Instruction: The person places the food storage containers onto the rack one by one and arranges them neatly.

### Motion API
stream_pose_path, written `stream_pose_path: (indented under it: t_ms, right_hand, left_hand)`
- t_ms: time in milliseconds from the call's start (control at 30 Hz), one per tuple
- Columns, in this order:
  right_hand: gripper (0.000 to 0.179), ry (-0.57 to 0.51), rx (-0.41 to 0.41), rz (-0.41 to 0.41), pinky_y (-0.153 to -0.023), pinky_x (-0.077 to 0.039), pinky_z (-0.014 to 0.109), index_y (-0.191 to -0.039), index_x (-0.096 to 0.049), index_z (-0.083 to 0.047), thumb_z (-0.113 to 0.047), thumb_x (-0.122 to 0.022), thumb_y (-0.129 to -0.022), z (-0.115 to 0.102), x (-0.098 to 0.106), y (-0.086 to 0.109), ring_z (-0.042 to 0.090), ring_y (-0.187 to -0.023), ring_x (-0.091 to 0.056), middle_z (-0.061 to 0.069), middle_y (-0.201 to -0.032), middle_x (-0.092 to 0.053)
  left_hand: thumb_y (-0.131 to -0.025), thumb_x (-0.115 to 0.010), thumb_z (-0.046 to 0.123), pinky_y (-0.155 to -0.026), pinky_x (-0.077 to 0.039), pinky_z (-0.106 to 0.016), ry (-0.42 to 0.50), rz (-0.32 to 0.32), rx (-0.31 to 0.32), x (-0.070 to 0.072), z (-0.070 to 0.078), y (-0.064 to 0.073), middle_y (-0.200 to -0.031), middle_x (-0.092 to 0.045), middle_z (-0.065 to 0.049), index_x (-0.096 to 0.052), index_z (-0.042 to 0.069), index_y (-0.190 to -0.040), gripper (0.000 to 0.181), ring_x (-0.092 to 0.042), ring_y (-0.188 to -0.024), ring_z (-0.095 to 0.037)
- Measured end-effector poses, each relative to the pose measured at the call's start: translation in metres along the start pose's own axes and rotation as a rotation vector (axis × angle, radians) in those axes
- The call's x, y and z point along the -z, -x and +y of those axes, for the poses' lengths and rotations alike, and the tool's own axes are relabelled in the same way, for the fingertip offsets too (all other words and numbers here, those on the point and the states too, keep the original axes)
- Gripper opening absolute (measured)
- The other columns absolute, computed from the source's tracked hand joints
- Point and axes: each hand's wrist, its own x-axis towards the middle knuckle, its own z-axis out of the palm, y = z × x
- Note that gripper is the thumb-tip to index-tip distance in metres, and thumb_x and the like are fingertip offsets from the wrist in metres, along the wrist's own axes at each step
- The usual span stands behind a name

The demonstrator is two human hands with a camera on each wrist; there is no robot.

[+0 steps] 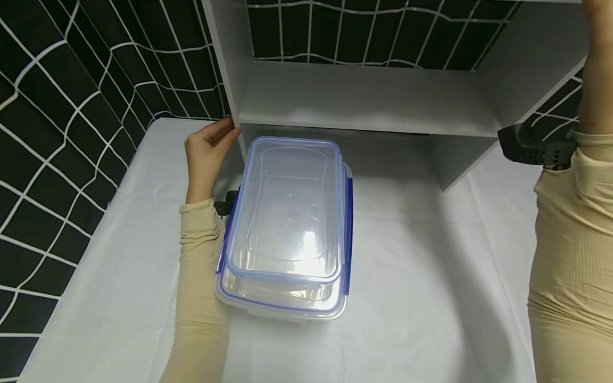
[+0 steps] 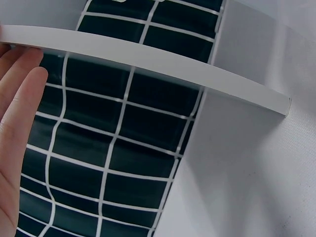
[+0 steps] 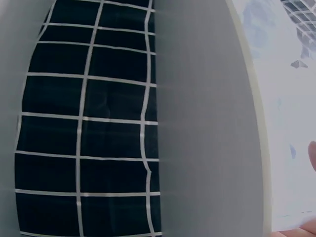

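Note:
My left hand (image 1: 209,151) is at the lower left of a white shelf unit (image 1: 364,98), touching its left side panel (image 2: 148,57). In the left wrist view the thumb and fingers are fairly straight along the panel's edge; some fingertips are hidden. My right arm reaches up at the right, and the head view cuts off that hand. Only a few fingertips (image 3: 298,232) show at the right wrist view's border, beside a white surface with pale blue patches (image 3: 291,148). Whether they hold it is unclear.
Two stacked clear plastic food containers with blue-rimmed lids (image 1: 289,207) stand before the unit, close to my left forearm. A white cloth (image 1: 397,298) covers the table. Dark cloth with a white grid (image 1: 52,159) hangs at the left and behind the shelves.

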Motion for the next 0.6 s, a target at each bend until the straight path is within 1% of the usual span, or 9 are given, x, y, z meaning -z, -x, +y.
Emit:
stream_pose_path:
  t_ms: [67,133,167,233,333,367,467,533,600]
  right_hand:
    - [0.027,0.019,0.004,0.003,-0.102,-0.032,0.014,-0.118,-0.064,-0.022,-0.031,-0.061,-0.093,0.001,0.001,0.004,0.001,-0.11,-0.054,-0.013,-0.118,-0.062]
    - [0.03,0.033,0.025,0.01,-0.102,-0.032,0.015,-0.122,-0.062,-0.02,-0.031,-0.06,-0.093,0.003,0.003,0.01,0.003,-0.112,-0.053,-0.012,-0.121,-0.06]
    - [0.032,0.043,0.028,0.007,-0.103,-0.031,0.015,-0.123,-0.061,-0.02,-0.031,-0.059,-0.094,0.005,0.004,0.012,0.003,-0.113,-0.052,-0.012,-0.122,-0.06]
    - [0.034,0.059,0.003,-0.008,-0.104,-0.028,0.015,-0.126,-0.059,-0.021,-0.032,-0.059,-0.094,0.006,0.007,0.017,0.003,-0.115,-0.05,-0.012,-0.125,-0.058]
    - [0.037,0.059,0.027,-0.026,-0.105,-0.029,0.017,-0.128,-0.058,-0.019,-0.031,-0.058,-0.094,0.008,0.01,0.027,0.004,-0.116,-0.051,-0.01,-0.125,-0.058]
    - [0.036,0.06,0.009,-0.031,-0.106,-0.028,0.017,-0.128,-0.058,-0.019,-0.03,-0.058,-0.094,0.008,0.011,0.031,0.004,-0.117,-0.05,-0.009,-0.126,-0.058]
    - [0.032,0.045,0.011,-0.03,-0.108,-0.029,0.02,-0.124,-0.062,-0.016,-0.027,-0.057,-0.094,0.009,0.014,0.042,0.007,-0.118,-0.051,-0.005,-0.126,-0.059]
    - [0.03,0.039,-0.018,-0.032,-0.107,-0.029,0.019,-0.12,-0.064,-0.017,-0.027,-0.059,-0.093,0.008,0.014,0.045,0.005,-0.117,-0.051,-0.005,-0.124,-0.06]
    - [0.029,0.013,-0.006,-0.028,-0.106,-0.029,0.019,-0.119,-0.065,-0.016,-0.026,-0.061,-0.091,0.007,0.012,0.046,0.007,-0.116,-0.051,-0.006,-0.121,-0.061]
  left_hand:
    - [-0.084,-0.07,0.0,-0.081,-0.054,-0.021,0.004,-0.002,-0.002,0.001,-0.001,0.0,-0.105,-0.067,-0.021,-0.067,-0.009,-0.107,0.025,-0.067,-0.095,-0.026]
    - [-0.084,-0.07,0.0,-0.081,-0.054,-0.021,0.003,-0.004,-0.003,0.002,-0.002,-0.001,-0.105,-0.067,-0.021,-0.067,-0.009,-0.107,0.026,-0.067,-0.095,-0.027]
    - [-0.084,-0.07,0.001,-0.081,-0.054,-0.021,-0.003,-0.005,-0.003,0.002,-0.002,-0.001,-0.105,-0.067,-0.021,-0.067,-0.009,-0.108,0.026,-0.067,-0.095,-0.027]
    - [-0.084,-0.07,0.001,-0.082,-0.054,-0.021,-0.008,-0.004,0.003,0.002,-0.003,-0.001,-0.105,-0.067,-0.021,-0.067,-0.009,-0.108,0.026,-0.066,-0.096,-0.028]
    - [-0.084,-0.07,0.001,-0.082,-0.054,-0.022,-0.008,-0.004,0.013,0.002,-0.004,-0.001,-0.106,-0.067,-0.021,-0.067,-0.009,-0.107,0.026,-0.066,-0.097,-0.028]
    - [-0.084,-0.07,0.001,-0.083,-0.054,-0.022,-0.007,-0.006,0.018,0.002,-0.005,-0.002,-0.106,-0.067,-0.021,-0.067,-0.009,-0.108,0.026,-0.066,-0.097,-0.028]
    - [-0.084,-0.07,0.002,-0.083,-0.053,-0.022,0.006,-0.011,0.032,0.002,-0.005,-0.003,-0.107,-0.067,-0.02,-0.067,-0.008,-0.107,0.025,-0.065,-0.099,-0.027]
    - [-0.084,-0.07,0.003,-0.083,-0.053,-0.022,0.003,-0.01,0.028,0.002,-0.005,-0.003,-0.107,-0.067,-0.02,-0.067,-0.008,-0.108,0.026,-0.066,-0.098,-0.027]
    - [-0.084,-0.07,0.003,-0.083,-0.054,-0.023,0.004,-0.004,0.024,0.003,-0.006,-0.002,-0.106,-0.067,-0.019,-0.067,-0.008,-0.108,0.026,-0.066,-0.098,-0.026]
